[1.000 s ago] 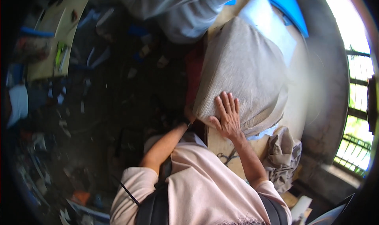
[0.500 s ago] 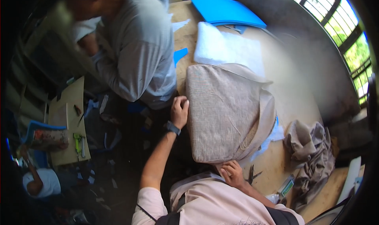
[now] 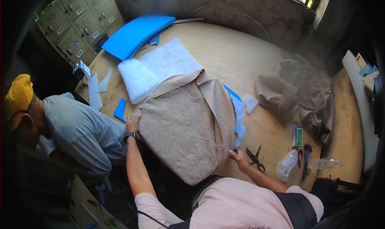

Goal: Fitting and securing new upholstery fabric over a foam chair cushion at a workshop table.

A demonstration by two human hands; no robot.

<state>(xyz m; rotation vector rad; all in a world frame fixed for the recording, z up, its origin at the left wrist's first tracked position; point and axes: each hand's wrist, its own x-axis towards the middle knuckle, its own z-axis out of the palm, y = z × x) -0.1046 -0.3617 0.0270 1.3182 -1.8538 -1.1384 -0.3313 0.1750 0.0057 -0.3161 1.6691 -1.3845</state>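
Observation:
A beige-brown woven-fabric cushion (image 3: 180, 128) lies on the table, partly over its near edge. Loose flaps of its cover (image 3: 218, 108) fold along the far and right sides, with white batting (image 3: 240, 120) and a sliver of blue foam showing beneath on the right. My left hand (image 3: 132, 122), below a dark wristwatch, grips the cushion's left corner with fingers bent over the edge. On the near right side my right hand (image 3: 239, 158) pinches the cushion's edge; its fingertips are partly hidden. Black scissors (image 3: 255, 158) lie just right of that hand.
Blue foam sheets (image 3: 138, 34) and white wadding (image 3: 160, 64) lie beyond the cushion. To the right are crumpled brown fabric (image 3: 298, 92), a plastic bag (image 3: 287, 164), a small box (image 3: 297, 136) and a clear bottle (image 3: 324, 163). A person in a yellow cap (image 3: 80, 128) leans close on the left.
The cushion has turned on the table, its flaps now at the far and right sides. My left hand has moved to its left corner, my right hand to its right edge. The view has swung right.

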